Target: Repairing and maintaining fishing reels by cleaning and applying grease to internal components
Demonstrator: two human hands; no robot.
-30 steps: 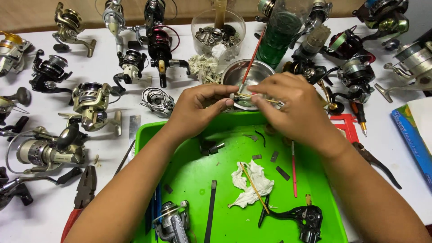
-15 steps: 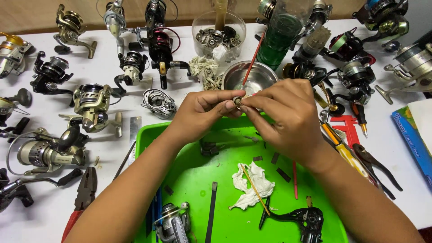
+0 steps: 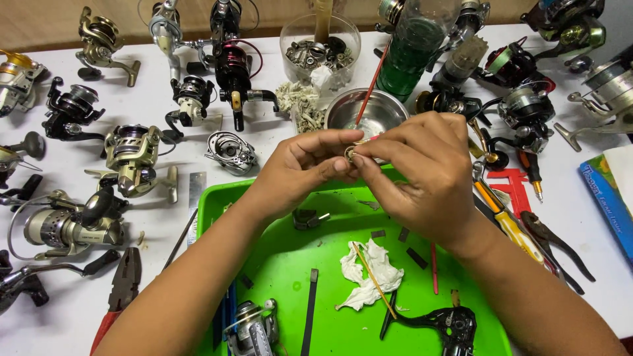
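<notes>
Pinching what seems a small ring [image 3: 350, 154], both hands have drifted left.

We see fishing reels [image 3: 135, 161] scattered on the white surface [image 3: 165, 79], red-handled pliers [image 3: 122, 290], a steel bowl [image 3: 366, 112], and a crumpled tissue [image 3: 369, 273] in the green tray [image 3: 283, 264].

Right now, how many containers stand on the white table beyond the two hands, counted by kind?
Clear round jar holding metal parts: 1
Round steel bowl: 1
Green see-through bottle: 1
Total: 3
All stand beyond the left hand and the right hand, which pinch a small metal ring together.
</notes>
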